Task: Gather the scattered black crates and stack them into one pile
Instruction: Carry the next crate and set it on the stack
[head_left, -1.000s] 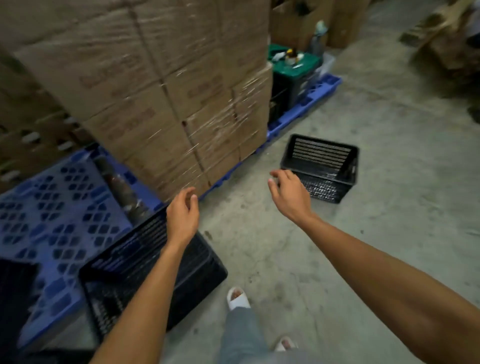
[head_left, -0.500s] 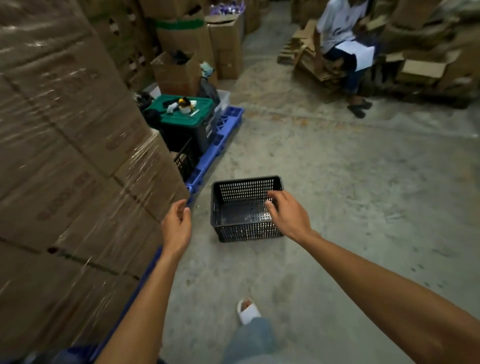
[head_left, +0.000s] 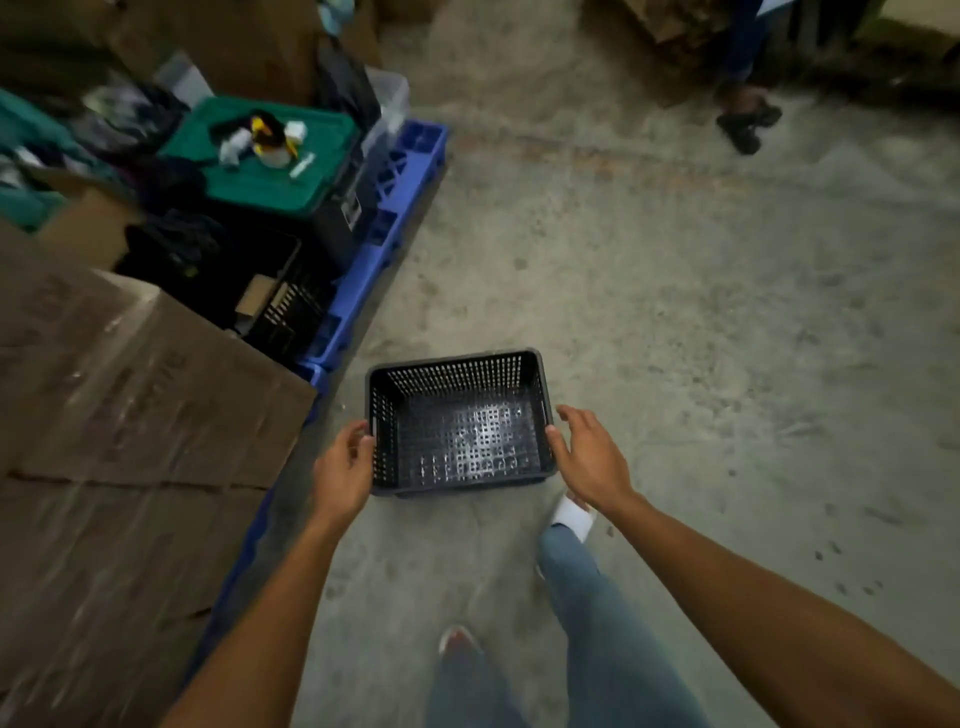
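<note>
An empty black perforated crate (head_left: 457, 374) stands upright on the concrete floor in front of me. My left hand (head_left: 344, 467) is at its left wall, with loosely bent fingertips touching the rim near the handle slot. My right hand (head_left: 589, 457) is at the right wall, fingers spread and thumb against the rim. Neither hand has closed round the crate. A second black crate (head_left: 291, 317) sits on the blue pallet to the left, with cardboard inside it.
A blue pallet (head_left: 384, 228) runs along the left, carrying wrapped cardboard boxes (head_left: 130, 415) and a green-lidded bin (head_left: 270, 176). Another person's sandalled feet (head_left: 748, 122) are at the top right. My own legs (head_left: 597, 623) are below the crate. Bare concrete lies to the right.
I have walked up to the crate, which now lies close below me. Both hands have dropped to its sides, the left one reaching its left wall.
</note>
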